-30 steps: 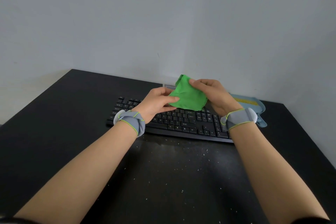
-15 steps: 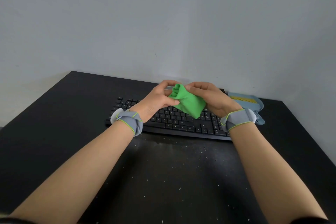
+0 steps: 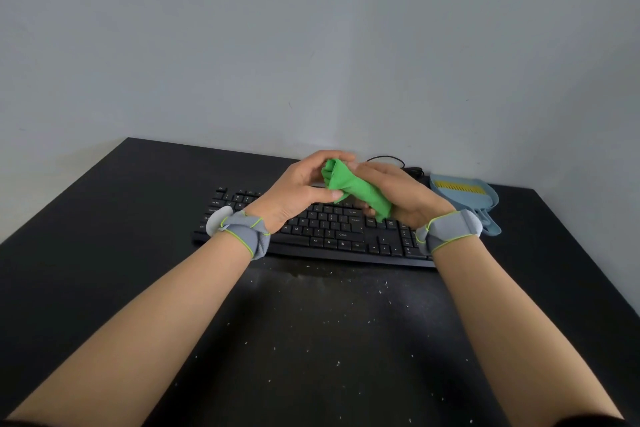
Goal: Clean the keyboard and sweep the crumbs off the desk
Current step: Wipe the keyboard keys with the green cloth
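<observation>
Green cloth (image 3: 356, 189), spread flat a second ago, is now bunched into a wad, held above the keyboard (image 3: 322, 229). Left hand (image 3: 298, 191) and right hand (image 3: 394, 191) each keep a clenched grip on it. Wiping looks imminent. Crumbs (image 3: 332, 329) remain scattered on the bench (image 3: 104, 218).

Both hands, left hand (image 3: 298, 189) and right hand (image 3: 398, 192), are gripping a bunched-up green cloth (image 3: 356, 189) above the black keyboard (image 3: 332, 229), crumbs (image 3: 311, 333) sitting all over the worktop (image 3: 104, 236).

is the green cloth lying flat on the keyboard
No, the green cloth is bunched between the left hand and right hand, above the keyboard.
</observation>
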Demonstrator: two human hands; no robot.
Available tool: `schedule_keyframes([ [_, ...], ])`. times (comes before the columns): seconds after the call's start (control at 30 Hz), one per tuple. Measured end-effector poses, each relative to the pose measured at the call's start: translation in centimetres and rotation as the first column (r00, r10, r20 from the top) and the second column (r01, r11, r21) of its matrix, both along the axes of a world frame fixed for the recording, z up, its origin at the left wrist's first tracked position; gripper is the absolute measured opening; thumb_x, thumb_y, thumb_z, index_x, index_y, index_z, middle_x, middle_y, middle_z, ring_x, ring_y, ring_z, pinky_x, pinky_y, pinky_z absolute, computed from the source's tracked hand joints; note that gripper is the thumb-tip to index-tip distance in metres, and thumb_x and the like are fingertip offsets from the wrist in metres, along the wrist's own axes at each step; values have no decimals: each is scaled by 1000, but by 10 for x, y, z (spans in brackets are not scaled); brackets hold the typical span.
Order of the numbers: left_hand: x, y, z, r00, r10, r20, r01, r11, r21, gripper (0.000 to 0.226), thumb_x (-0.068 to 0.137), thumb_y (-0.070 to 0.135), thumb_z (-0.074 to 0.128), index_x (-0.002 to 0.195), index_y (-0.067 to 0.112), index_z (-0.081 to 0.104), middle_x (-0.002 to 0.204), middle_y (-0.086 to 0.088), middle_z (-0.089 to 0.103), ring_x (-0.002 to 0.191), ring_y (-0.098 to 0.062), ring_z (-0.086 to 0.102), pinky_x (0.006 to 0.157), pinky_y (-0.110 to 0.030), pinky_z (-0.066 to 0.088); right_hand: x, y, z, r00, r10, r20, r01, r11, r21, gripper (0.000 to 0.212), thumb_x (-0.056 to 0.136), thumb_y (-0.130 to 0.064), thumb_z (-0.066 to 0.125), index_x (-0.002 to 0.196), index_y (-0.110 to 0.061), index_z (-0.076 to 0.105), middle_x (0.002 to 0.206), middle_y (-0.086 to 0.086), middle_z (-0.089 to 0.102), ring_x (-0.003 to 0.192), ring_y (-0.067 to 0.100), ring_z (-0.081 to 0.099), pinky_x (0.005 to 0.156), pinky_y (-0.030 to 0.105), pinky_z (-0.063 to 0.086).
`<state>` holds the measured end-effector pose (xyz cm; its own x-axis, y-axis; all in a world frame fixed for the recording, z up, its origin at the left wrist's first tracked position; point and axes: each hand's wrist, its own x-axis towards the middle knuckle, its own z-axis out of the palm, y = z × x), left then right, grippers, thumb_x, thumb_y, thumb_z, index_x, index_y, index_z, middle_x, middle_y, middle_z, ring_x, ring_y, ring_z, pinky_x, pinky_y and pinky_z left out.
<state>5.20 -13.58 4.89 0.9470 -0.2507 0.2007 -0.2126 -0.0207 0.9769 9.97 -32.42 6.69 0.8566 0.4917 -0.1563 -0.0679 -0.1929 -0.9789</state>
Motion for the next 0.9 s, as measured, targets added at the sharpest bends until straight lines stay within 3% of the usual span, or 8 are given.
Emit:
schedule_keyframes([
  [0.1, 7, 3, 0, 987, 16, -162, -22, 999, -37, 61, 74, 7, 62, 133, 19, 55, 128, -5, 61, 115, -16, 62, 99, -35, 51, 10, -3, -8, 977, -131, 167, 145, 987, -72, 28, 94, -31, 67, 101, -4, 68, 75, 4, 64, 57, 13, 55, 50, 24, 44],
  [0.2, 14, 6, 0, 964, 66, -258, -60, 998, 33, 54, 84, 32, 72, 133, 21, 54, 124, -1, 64, 115, -13, 63, 99, -38, 52, 16, -5, -15, 965, -111, 239, 136, 987, -89, 11, 91, -22, 72, 95, -12, 73, 85, 9, 69, 76, 16, 61, 69, 28, 48],
  [0.33, 25, 9, -9, 967, 202, -156, -184, 975, 122, 43, 86, 9, 74, 125, 7, 57, 115, -18, 67, 104, -27, 69, 89, -36, 58, 26, -7, -18, 971, -11, 238, 48, 988, -149, 25, 90, -12, 72, 115, -8, 69, 104, 20, 72, 88, 19, 67, 83, 34, 53],
  [0.47, 37, 20, -18, 955, 295, -15, -292, 950, 111, 32, 80, -2, 76, 108, 9, 67, 101, -6, 67, 87, -13, 64, 83, -24, 55, 46, -4, -18, 944, 11, 331, 90, 953, -291, 20, 83, -15, 79, 103, -12, 75, 89, 6, 76, 78, 13, 69, 82, 35, 56],
  [0.6, 48, 33, -20, 894, 448, -2, -448, 894, 23, 25, 85, -1, 70, 108, 7, 67, 105, -8, 67, 91, -9, 62, 84, -17, 51, 77, 8, -9, 763, -87, 641, 362, 879, -312, 17, 84, -22, 77, 101, -21, 77, 93, -5, 74, 88, 9, 64, 86, 26, 48],
  [0.7, 54, 45, -24, 861, 509, -22, -507, 860, 61, 25, 88, -1, 66, 112, 6, 66, 107, -5, 68, 91, -7, 62, 87, -23, 52, 96, 24, -7, 603, -31, 797, 519, 774, -362, 17, 85, -29, 72, 101, -29, 74, 97, -10, 73, 103, 16, 61, 93, 35, 39],
  [0.8, 57, 54, -31, 856, 516, -28, -512, 854, 92, 25, 88, -2, 64, 112, 5, 67, 109, -6, 68, 94, -8, 63, 92, -27, 52, 110, 43, -17, 568, 87, 818, 546, 704, -454, 16, 87, -27, 69, 103, -30, 71, 100, -8, 72, 107, 21, 54, 88, 35, 27],
  [0.9, 59, 59, -34, 853, 520, -31, -515, 851, 103, 24, 89, -2, 63, 113, 3, 66, 110, -7, 68, 97, -9, 63, 97, -31, 53, 121, 54, -29, 574, 182, 798, 531, 659, -533, 17, 85, -22, 67, 102, -25, 69, 100, -3, 72, 102, 26, 57, 89, 37, 32],
])
